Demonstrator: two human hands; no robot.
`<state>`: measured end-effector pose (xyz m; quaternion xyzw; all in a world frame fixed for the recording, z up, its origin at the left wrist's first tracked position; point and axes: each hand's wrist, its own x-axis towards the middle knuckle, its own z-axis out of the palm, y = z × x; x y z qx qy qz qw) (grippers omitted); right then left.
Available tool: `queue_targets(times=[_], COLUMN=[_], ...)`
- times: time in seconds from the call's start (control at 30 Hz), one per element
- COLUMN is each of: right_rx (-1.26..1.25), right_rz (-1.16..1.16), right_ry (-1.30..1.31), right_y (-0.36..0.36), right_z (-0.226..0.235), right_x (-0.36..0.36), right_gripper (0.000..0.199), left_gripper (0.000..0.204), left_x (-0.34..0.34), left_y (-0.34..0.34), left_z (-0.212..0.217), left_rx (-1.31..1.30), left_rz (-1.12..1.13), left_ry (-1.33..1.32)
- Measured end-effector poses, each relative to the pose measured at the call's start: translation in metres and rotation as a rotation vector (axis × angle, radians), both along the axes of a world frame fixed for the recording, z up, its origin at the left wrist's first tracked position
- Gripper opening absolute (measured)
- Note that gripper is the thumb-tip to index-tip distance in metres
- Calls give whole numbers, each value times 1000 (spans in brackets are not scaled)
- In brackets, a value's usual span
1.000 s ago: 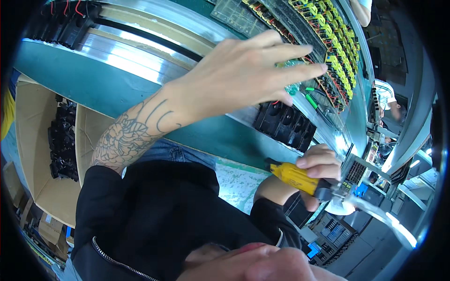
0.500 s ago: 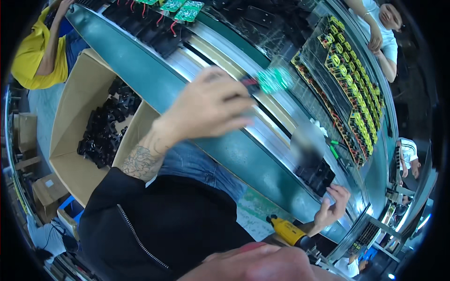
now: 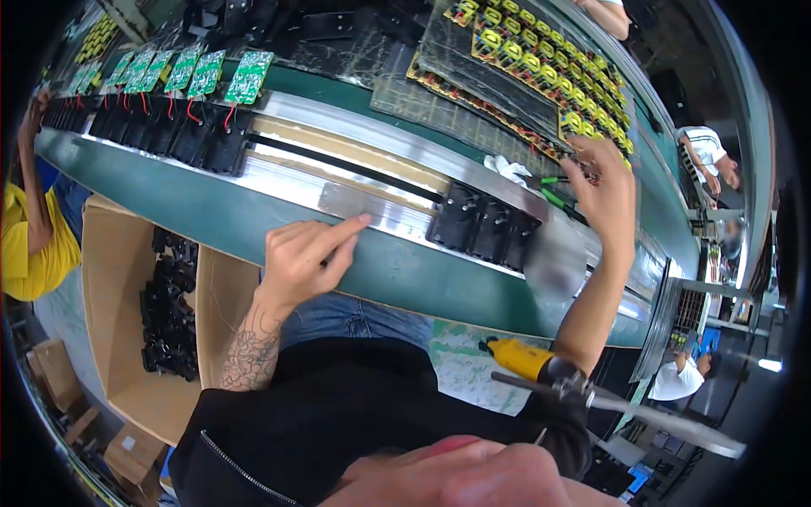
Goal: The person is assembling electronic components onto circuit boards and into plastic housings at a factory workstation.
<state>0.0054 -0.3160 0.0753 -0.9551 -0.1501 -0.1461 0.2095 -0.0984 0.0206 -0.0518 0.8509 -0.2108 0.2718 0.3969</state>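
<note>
My left hand [image 3: 306,253] rests on the shiny metal rail [image 3: 355,198] of the green conveyor, index finger stretched out along it, holding nothing. My right hand [image 3: 604,190] reaches across the belt to the edge of a dark tray of yellow components [image 3: 541,63], fingers curled at its rim; whether they pinch a part is unclear. Between my hands, a small group of black housings [image 3: 481,224] sits on the rail. Further left runs a row of black housings [image 3: 169,131] wired to green circuit boards [image 3: 211,72].
A yellow electric screwdriver [image 3: 519,359] hangs near my lap. A white cloth [image 3: 507,169] and a green-handled tool [image 3: 553,198] lie beside the tray. A cardboard box of black parts [image 3: 169,304] stands lower left. A person in yellow [image 3: 34,245] is at left; other people work at right.
My left hand came down from holding a green board in the air and now rests bare on the rail. My right hand left the screwdriver side and reached up to the tray.
</note>
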Motion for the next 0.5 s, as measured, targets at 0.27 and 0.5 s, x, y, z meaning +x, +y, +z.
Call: queue_targets(times=[0.27,0.5], right_rx=[-178,-198], right_rz=[-7,-5], right_ry=[50,-59], right_y=[-48,-54], right_z=[-34,-30], right_x=[48,45], right_gripper=[21,15], left_gripper=[34,32], left_x=[1,-1], left_y=[6,6], left_z=[1,3], left_rx=[-172,-301], left_rz=[-40,4], left_ry=[177,228])
